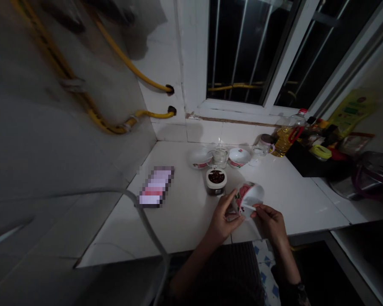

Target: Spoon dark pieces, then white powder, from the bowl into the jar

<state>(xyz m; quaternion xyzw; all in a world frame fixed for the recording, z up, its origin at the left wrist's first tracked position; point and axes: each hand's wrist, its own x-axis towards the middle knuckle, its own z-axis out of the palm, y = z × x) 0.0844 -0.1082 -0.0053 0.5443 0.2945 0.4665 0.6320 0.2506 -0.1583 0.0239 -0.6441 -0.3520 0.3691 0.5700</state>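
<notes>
My left hand grips a white bowl with pink flowers, tilted on its side above the counter's front part. In my right hand is the handle of a slim white utensil, likely a spoon, whose other end reaches into the bowl. Its tip is hard to make out. Just beyond the bowl stands an uncovered white-rimmed container with dark reddish-brown contents. A glass jar is behind it, between a flowered bowl and a second flowered bowl.
On the white counter, a blurred-out phone-like device lies left. At the right are a lidded glass jar, an oil bottle, a black box of condiments and a metal pot. A grey hose crosses the left front.
</notes>
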